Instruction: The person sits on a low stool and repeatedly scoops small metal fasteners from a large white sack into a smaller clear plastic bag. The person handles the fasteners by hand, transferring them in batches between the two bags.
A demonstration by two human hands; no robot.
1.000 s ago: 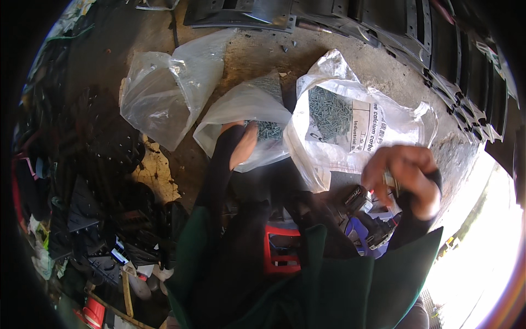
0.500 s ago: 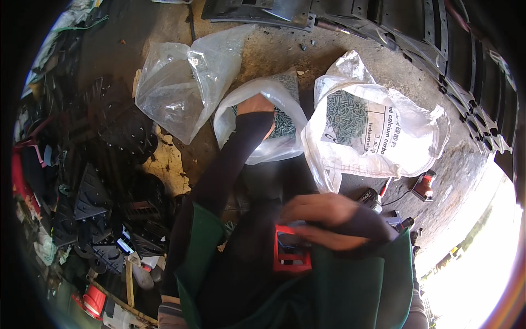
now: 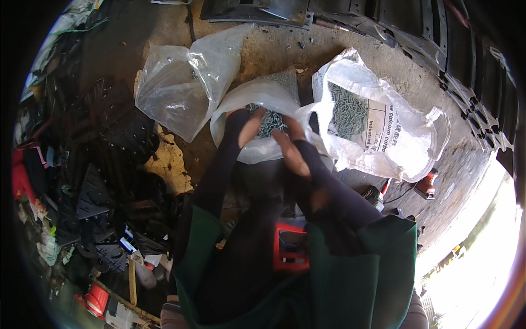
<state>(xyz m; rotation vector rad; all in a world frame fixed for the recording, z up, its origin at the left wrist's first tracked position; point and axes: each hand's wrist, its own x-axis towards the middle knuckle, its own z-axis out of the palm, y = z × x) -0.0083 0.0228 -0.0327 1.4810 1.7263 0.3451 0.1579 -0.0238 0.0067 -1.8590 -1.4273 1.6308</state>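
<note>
Both of my hands are inside the middle white plastic bag point(image 3: 260, 155), which holds a heap of small grey screws point(image 3: 271, 125). My left hand point(image 3: 250, 129) is at the left of the opening, its thumb side against the heap and its other fingers hidden by the bag. My right hand point(image 3: 292, 151) reaches in from the right, thumb and fingers spread apart at the edge of the screws. Whether either hand has screws in it does not show. Between my legs lies a red frame-like holder point(image 3: 291, 263), untouched.
A white woven sack point(image 3: 408, 140) with more screws point(image 3: 348, 112) stands open at the right. At the left lies a clear plastic bag point(image 3: 170, 96). Black metal parts point(image 3: 90, 200) crowd the left floor. A red and black tool point(image 3: 426, 183) lies beyond the sack.
My right hand has left the red holder at my lap and gone forward into the middle bag. My left hand has shifted slightly nearer and left within the bag, whose rim has moved too.
</note>
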